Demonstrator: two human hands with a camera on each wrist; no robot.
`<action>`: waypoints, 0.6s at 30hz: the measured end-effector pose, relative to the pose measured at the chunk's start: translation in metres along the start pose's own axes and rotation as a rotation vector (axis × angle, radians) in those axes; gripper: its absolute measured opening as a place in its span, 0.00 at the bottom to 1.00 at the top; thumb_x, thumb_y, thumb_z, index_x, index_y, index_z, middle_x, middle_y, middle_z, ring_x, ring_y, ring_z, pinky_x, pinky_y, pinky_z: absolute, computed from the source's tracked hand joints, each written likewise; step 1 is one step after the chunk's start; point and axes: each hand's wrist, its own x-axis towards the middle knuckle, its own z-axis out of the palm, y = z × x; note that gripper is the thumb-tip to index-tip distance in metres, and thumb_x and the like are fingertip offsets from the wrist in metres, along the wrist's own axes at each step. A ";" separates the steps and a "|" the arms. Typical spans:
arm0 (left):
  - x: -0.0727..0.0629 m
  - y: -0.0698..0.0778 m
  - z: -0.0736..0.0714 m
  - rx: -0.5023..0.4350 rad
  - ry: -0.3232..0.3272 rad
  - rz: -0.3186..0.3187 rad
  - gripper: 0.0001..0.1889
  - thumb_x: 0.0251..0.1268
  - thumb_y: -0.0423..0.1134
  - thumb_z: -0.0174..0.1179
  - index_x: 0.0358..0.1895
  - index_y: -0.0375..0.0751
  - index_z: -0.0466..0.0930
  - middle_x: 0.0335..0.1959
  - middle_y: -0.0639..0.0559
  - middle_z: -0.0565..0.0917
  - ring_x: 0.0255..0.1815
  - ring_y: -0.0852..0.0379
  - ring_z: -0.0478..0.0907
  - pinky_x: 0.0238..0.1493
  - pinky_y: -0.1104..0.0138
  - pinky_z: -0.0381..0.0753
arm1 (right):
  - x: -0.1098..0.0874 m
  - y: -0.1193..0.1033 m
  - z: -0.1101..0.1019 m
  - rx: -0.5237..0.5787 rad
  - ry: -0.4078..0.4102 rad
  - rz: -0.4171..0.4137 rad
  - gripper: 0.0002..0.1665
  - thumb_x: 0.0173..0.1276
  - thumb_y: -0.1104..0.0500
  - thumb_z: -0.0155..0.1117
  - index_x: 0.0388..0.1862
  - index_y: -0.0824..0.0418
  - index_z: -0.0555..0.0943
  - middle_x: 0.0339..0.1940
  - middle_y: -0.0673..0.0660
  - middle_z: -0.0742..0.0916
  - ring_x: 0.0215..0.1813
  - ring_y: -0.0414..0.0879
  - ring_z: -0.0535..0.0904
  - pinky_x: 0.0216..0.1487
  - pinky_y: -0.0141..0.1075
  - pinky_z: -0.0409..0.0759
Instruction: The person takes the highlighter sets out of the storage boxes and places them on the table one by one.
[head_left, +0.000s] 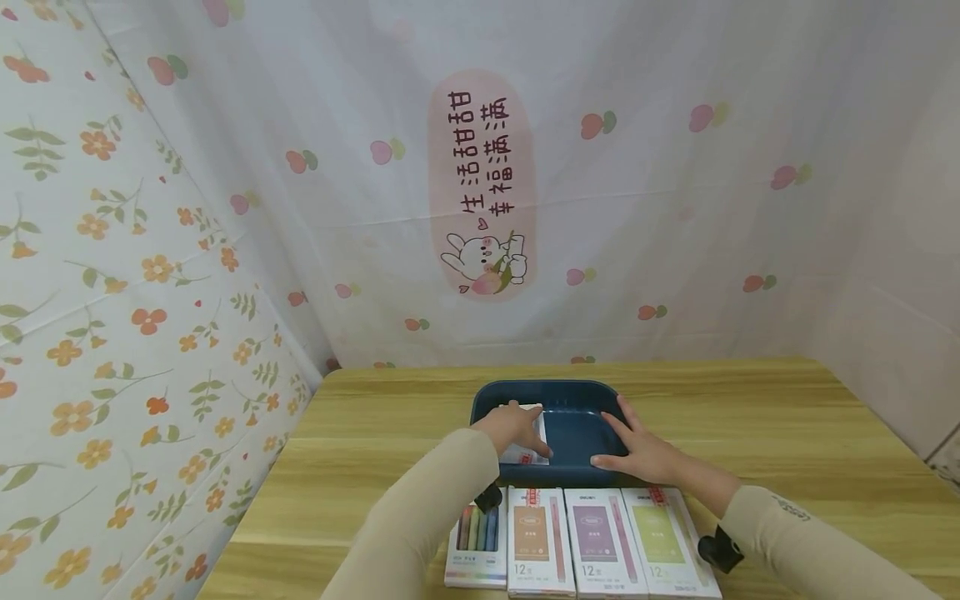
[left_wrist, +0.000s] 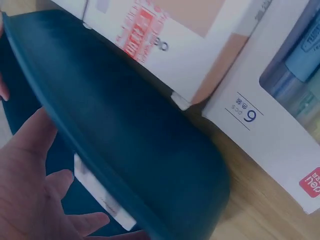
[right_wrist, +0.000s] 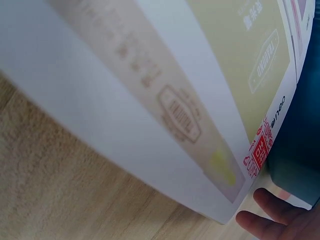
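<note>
A dark blue tray [head_left: 577, 433] stands on the table, and a white box [head_left: 536, 433] lies flat in its left end. My left hand [head_left: 517, 427] reaches over that box with its fingers spread; in the left wrist view the fingers [left_wrist: 60, 182] are inside the tray beside the white box's edge [left_wrist: 102, 192]. Whether they touch it, I cannot tell. My right hand [head_left: 637, 450] rests at the tray's right end, thumb and fingers spread apart over the rim. Only two of its fingertips [right_wrist: 267, 197] show clearly in the right wrist view.
Along the tray's near side lie a crayon-like box with a window [head_left: 477, 542] and upright-printed white boxes with orange [head_left: 536, 562], purple [head_left: 596, 562] and yellow-green [head_left: 663, 562] panels. A patterned curtain [head_left: 637, 208] hangs behind the wooden table [head_left: 787, 433].
</note>
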 end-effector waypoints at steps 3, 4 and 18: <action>0.003 0.000 0.002 -0.014 -0.004 -0.029 0.46 0.46 0.64 0.63 0.71 0.61 0.53 0.69 0.44 0.56 0.65 0.45 0.62 0.59 0.51 0.67 | -0.001 -0.002 0.000 0.010 0.000 0.002 0.55 0.56 0.36 0.61 0.71 0.67 0.52 0.72 0.71 0.41 0.61 0.76 0.60 0.50 0.64 0.68; 0.004 -0.001 0.003 -0.018 0.000 -0.033 0.47 0.45 0.64 0.64 0.71 0.61 0.53 0.69 0.43 0.57 0.65 0.46 0.63 0.59 0.51 0.67 | -0.002 -0.002 0.000 0.012 -0.001 -0.003 0.55 0.57 0.37 0.61 0.71 0.67 0.52 0.71 0.72 0.41 0.61 0.76 0.61 0.49 0.64 0.68; 0.014 0.004 0.004 -0.133 -0.007 -0.061 0.48 0.44 0.60 0.68 0.71 0.58 0.54 0.65 0.42 0.58 0.61 0.44 0.63 0.56 0.47 0.68 | -0.002 -0.004 -0.002 0.023 -0.014 0.001 0.54 0.58 0.38 0.61 0.71 0.67 0.51 0.71 0.72 0.40 0.61 0.76 0.62 0.48 0.63 0.69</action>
